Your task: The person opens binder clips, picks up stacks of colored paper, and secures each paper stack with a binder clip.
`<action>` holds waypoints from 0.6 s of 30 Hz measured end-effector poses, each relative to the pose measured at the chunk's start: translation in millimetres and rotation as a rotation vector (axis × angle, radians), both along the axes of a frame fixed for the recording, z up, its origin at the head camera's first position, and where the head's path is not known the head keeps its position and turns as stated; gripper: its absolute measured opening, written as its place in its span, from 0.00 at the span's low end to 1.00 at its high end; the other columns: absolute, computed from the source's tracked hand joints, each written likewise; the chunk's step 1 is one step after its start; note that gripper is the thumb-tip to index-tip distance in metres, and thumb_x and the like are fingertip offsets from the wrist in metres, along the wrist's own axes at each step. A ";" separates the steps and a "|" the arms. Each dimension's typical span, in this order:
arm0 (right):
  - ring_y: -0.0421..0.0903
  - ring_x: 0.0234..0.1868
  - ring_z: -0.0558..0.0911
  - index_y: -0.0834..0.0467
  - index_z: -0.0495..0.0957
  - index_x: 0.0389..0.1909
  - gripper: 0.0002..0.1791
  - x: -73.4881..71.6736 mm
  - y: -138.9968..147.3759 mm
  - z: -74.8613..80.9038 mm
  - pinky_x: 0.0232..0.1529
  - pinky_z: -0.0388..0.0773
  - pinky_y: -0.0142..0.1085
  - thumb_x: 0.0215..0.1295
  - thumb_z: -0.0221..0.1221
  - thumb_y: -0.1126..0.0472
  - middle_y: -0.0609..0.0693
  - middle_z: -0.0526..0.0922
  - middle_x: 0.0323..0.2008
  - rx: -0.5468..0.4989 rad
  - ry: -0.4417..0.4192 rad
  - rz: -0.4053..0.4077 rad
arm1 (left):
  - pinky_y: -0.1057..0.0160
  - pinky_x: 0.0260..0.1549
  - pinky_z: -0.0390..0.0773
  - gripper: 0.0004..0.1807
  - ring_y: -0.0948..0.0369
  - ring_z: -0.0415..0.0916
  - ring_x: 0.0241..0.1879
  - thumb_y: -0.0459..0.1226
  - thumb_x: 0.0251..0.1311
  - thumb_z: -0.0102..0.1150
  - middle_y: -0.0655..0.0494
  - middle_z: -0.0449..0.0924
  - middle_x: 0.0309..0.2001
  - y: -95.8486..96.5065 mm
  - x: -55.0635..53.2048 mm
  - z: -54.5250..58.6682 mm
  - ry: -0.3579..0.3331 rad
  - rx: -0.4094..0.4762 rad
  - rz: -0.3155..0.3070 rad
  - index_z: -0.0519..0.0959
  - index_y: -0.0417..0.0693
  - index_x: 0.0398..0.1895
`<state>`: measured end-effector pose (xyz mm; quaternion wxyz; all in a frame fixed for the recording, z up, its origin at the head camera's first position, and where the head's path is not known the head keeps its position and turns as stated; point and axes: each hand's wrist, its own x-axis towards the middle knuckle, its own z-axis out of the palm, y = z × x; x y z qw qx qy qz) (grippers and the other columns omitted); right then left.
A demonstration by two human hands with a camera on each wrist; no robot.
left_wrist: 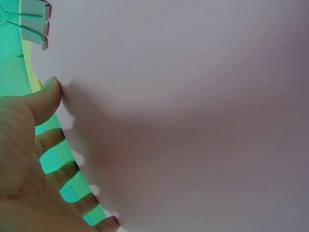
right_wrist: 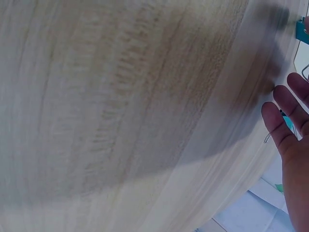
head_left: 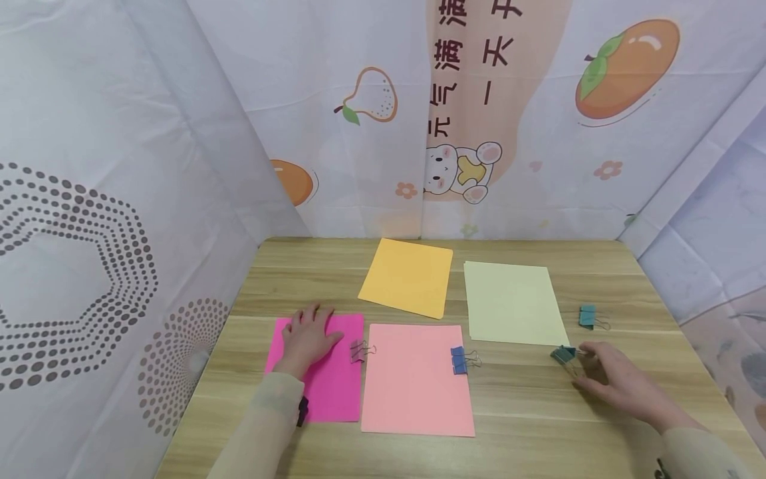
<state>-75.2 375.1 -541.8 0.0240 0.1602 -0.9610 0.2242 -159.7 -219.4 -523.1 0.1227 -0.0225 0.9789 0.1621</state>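
At the left of the wooden table [head_left: 509, 412], your left hand [head_left: 305, 340] lies palm down on the magenta paper [head_left: 338, 392], its fingers fanned toward the sheet's far edge and its thumb angled out to the right, near a greyish clip [head_left: 358, 351] at the paper's right edge. Those fingers are spread apart and grasp nothing; the left wrist view shows them nearly straight, with their tips along the paper's edge. Your left forearm reaches forward from the bottom of the head view. Well apart from it, your right hand [head_left: 622, 384] comes in from the lower right, wrist low, thumb beneath and fingers above, pinching the dark green clip [head_left: 563, 354] by its wire handles. That clip is tilted, just beside the near right corner of the pale green paper [head_left: 516, 303]; a teal clip [head_left: 588, 316] lies just beyond your fingers. From the right wrist, your fingers look long and lightly bent, while the thumb's grip is hidden. Between your hands are the pink paper [head_left: 413, 386], with a blue clip [head_left: 459, 360] at its right edge, and, farther back, the orange paper [head_left: 409, 276].
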 end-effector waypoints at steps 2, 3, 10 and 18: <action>0.43 0.42 0.82 0.69 0.73 0.57 0.35 0.1 -0.8 0.5 0.43 0.82 0.46 0.52 0.77 0.57 0.57 0.82 0.45 -0.005 -0.022 -0.007 | 0.26 0.66 0.52 0.38 0.33 0.46 0.76 0.55 0.68 0.61 0.42 0.51 0.79 -0.3 0.2 0.2 0.001 0.000 0.000 0.63 0.56 0.78; 0.43 0.41 0.82 0.69 0.73 0.57 0.35 0.1 -1.2 0.8 0.43 0.82 0.45 0.53 0.77 0.57 0.56 0.82 0.45 -0.007 -0.029 -0.008 | 0.26 0.66 0.52 0.38 0.33 0.46 0.76 0.55 0.68 0.61 0.42 0.52 0.79 -0.5 0.3 0.2 0.003 0.001 -0.001 0.63 0.56 0.78; 0.42 0.42 0.81 0.66 0.74 0.56 0.33 -0.7 -3.4 1.3 0.44 0.81 0.42 0.53 0.77 0.56 0.56 0.82 0.46 -0.011 -0.020 -0.003 | 0.26 0.65 0.52 0.38 0.33 0.46 0.75 0.56 0.68 0.60 0.42 0.52 0.79 -1.0 0.9 -1.0 0.016 0.000 -0.007 0.63 0.56 0.78; 0.48 0.42 0.82 0.66 0.75 0.54 0.32 -1.9 -4.7 0.3 0.44 0.81 0.44 0.53 0.77 0.56 0.56 0.82 0.46 -0.004 -0.013 -0.001 | 0.25 0.65 0.52 0.38 0.32 0.46 0.75 0.55 0.68 0.60 0.42 0.52 0.79 -1.6 1.0 -2.1 0.023 0.003 -0.010 0.63 0.55 0.78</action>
